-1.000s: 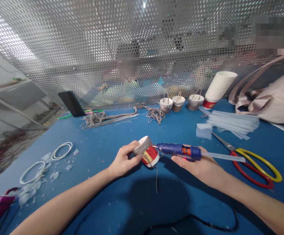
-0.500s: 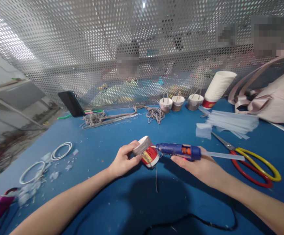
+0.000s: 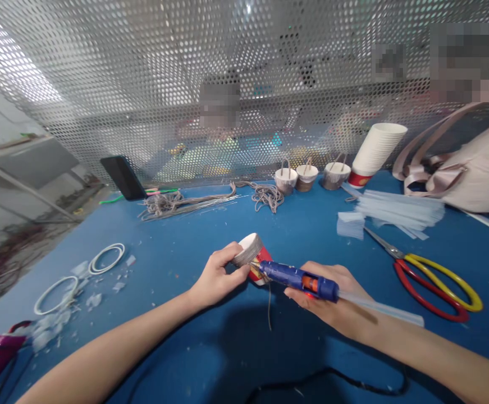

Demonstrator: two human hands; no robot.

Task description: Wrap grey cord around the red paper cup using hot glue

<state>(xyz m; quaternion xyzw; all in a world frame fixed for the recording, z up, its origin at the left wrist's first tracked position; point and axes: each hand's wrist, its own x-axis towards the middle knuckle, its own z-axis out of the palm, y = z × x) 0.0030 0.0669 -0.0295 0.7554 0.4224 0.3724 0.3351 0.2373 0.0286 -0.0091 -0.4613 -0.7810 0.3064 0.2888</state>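
A red and white paper cup (image 3: 263, 255), its rim end wrapped in grey cord, is tilted above the blue table, gripped by my left hand (image 3: 219, 276). A loose cord end (image 3: 270, 314) hangs below the cup. My right hand (image 3: 332, 297) is closed around a blue glue gun (image 3: 290, 275), whose nozzle is at the cup's side beside the wrapped cord. A clear glue stick (image 3: 383, 308) sticks out of the gun's back end. Whether the nozzle touches the cup cannot be made out.
Scissors (image 3: 438, 280) and clear strips (image 3: 400, 210) lie right. Behind are small cord-wrapped cups (image 3: 285, 182), stacked paper cups (image 3: 376, 151), grey cord (image 3: 266, 196), a phone (image 3: 123, 177) and a perforated metal screen (image 3: 151, 112). White rings (image 3: 106, 259) lie left; a black cable (image 3: 332, 371) runs in front.
The glue gun and my right hand have moved left and down, and the nozzle now points at a lower spot on the cup. The cup has turned slightly in my left hand.
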